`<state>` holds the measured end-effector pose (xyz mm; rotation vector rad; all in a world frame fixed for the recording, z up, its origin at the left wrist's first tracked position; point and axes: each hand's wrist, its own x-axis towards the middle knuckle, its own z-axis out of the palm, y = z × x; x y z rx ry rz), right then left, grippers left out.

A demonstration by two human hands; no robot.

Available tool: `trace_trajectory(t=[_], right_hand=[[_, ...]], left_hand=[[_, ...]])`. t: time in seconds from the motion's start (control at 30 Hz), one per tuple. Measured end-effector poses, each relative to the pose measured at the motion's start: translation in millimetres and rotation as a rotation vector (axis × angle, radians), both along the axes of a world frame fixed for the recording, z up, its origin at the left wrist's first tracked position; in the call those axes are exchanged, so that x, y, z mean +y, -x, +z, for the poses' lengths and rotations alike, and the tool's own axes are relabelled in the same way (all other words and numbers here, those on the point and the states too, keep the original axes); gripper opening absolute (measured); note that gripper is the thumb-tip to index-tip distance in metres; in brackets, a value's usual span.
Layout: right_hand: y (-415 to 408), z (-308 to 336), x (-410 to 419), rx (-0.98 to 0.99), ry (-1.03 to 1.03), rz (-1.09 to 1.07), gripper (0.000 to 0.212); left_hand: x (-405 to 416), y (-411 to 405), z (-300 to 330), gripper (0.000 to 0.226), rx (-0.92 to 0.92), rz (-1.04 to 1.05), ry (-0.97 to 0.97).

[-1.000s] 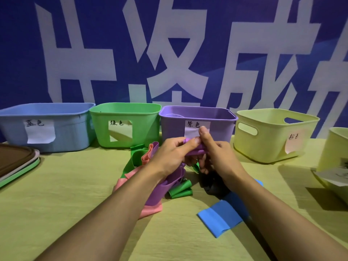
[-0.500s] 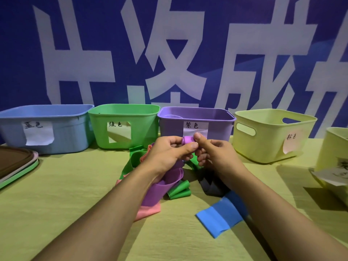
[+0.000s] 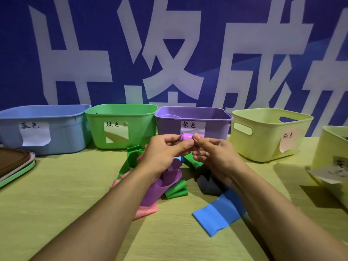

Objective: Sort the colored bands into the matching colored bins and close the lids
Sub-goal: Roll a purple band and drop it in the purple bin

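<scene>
My left hand (image 3: 165,153) and my right hand (image 3: 214,157) meet just in front of the purple bin (image 3: 194,121). Together they pinch the rolled end of a purple band (image 3: 186,137); the rest of the band hangs down under my left wrist to the table. Below the hands lies a heap of bands: green (image 3: 177,190), pink (image 3: 146,210), dark grey (image 3: 209,184) and blue (image 3: 216,215). The blue bin (image 3: 62,127) and green bin (image 3: 120,125) stand left of the purple one, all without lids on.
A yellow-green bin with a pink label (image 3: 267,132) stands to the right. Another pale bin (image 3: 331,157) is cut off at the right edge. Stacked lids (image 3: 13,164) lie at the far left. A blue banner wall closes the back of the table.
Both hands have risen a little with the purple band and rolled its end tighter, closer to the purple bin's label. The heap on the table has not moved.
</scene>
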<state>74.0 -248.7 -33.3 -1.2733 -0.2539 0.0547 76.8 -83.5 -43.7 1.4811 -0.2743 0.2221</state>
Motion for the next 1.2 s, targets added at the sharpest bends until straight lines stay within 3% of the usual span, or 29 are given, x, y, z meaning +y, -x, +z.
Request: trace_trajectory(t=[0.13,0.33,0.43,0.57,0.67,0.77,0.87,0.97,1.1,1.2], right_hand=[[0.7,-1.6,-2.1,0.082,-0.035,0.069,0.030],[10.7,6.8,5.0,0.236,-0.315,0.228,0.021],[13.2,9.0,9.0,0.261,-0.398,0.266,0.022],[12.4,5.9,10.2,0.158,-0.210,0.181,0.031],[6.8,1.2,8.4,-0.077,0.132,-0.129,0.030],[2.1,-3.6,-2.4,-0.426,0.502,-0.465,0.019],[2.1,-7.2,-6.2,-0.562,0.698,-0.548,0.016],[0.9,-9.5,-7.8,-0.612,0.766,-0.563,0.015],[0.4,-8.6,-9.3,-0.645,0.754,-0.581,0.013],[0.2,-10.3,-10.9,-0.647,0.746,-0.591,0.013]], left_hand=[[1.4,2.4,0.9,0.024,0.009,0.003,0.010],[-5.0,1.3,4.1,0.042,0.023,-0.011,0.225],[-10.5,5.1,7.9,0.032,0.029,-0.066,0.313],[-6.8,5.1,7.3,0.013,0.026,-0.019,0.274],[0.9,3.6,11.3,0.026,0.028,0.067,0.263],[4.8,5.2,16.9,0.034,-0.027,0.235,0.113],[3.9,-1.7,31.7,0.014,-0.074,0.377,-0.107],[1.6,-20.5,61.4,0.007,-0.122,0.380,-0.337],[7.3,-60.9,94.3,0.036,-0.142,0.468,-0.680],[8.8,-86.6,105.3,0.036,-0.084,0.439,-0.847]])
